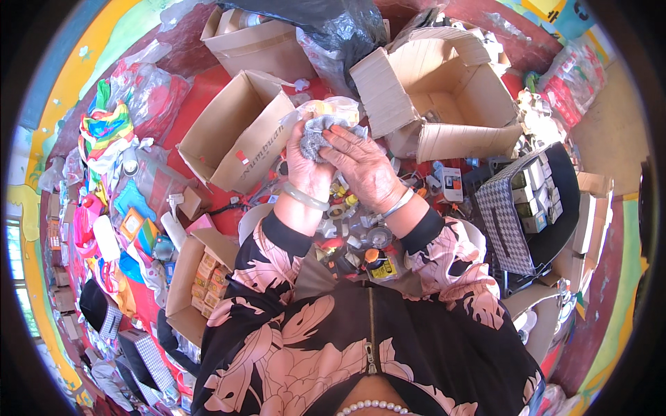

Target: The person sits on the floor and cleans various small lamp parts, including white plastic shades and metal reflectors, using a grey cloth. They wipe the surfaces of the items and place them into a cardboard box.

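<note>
Grey cloth (pixel 314 139) is taking centre stage!

It's sitting bunched above the cluttered pile (pixel 341 210): the left hand (pixel 305 158) is gripping it, the right hand (pixel 361 163) is pressing over it. A pale, filmy item (pixel 333 107) is peeking out beyond. The handling is looking unfinished; how much is remaining, I can't tell. Crumpled, the cloth is showing no clear long axis or direction.

this looks like a cluttered storeroom or sorting room for small goods; which of the 2 cannot be told. open cardboard boxes (pixel 258 154) stand on a red floor (pixel 198 104), a checked case (pixel 506 225) holds small packs (pixel 535 186), and plastic bags (pixel 577 80) and loose odds and ends (pixel 354 239) lie heaped about. the wall (pixel 59 87) has bright painted bands.
</note>
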`<state>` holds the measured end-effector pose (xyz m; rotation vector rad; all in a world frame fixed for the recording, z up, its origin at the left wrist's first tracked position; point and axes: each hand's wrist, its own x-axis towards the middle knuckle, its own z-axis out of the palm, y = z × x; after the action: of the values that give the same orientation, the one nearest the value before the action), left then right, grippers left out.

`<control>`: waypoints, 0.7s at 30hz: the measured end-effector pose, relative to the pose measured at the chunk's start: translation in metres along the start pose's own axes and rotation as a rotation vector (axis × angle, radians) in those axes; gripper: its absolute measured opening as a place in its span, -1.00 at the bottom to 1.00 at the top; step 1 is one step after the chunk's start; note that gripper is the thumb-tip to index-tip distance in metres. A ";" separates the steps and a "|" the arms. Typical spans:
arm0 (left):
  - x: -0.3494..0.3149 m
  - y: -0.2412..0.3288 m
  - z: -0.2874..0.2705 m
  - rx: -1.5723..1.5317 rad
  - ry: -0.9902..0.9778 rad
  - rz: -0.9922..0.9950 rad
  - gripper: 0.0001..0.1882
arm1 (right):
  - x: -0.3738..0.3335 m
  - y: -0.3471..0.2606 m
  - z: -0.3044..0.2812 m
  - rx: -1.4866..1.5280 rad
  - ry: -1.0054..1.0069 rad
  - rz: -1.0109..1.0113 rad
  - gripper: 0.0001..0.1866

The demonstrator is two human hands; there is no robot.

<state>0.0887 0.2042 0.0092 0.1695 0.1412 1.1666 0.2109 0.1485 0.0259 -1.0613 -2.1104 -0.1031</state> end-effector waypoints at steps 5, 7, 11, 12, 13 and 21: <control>0.009 0.004 -0.009 0.097 0.089 0.046 -0.67 | 0.011 0.004 -0.013 0.141 -0.027 -0.030 -0.61; 0.007 0.005 0.000 0.145 0.108 0.064 -0.66 | 0.008 0.010 -0.019 0.362 -0.103 0.157 -0.74; 0.015 0.015 0.005 0.370 0.054 0.192 -0.73 | -0.004 0.027 -0.054 0.805 -0.151 0.872 -0.80; 0.021 0.014 0.002 0.506 0.053 0.268 -0.68 | -0.012 0.044 -0.060 1.108 0.148 0.947 -0.73; 0.019 0.010 0.005 0.599 0.073 0.302 -0.66 | -0.012 0.053 -0.062 1.412 0.457 0.995 -0.67; 0.011 -0.039 0.009 1.608 -0.274 0.737 -0.62 | 0.005 0.035 -0.027 0.000 -0.026 0.316 -0.44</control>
<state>0.1299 0.1984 0.0093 1.9110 0.8046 1.4746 0.2497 0.1641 0.0393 -1.3875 -1.9375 0.0641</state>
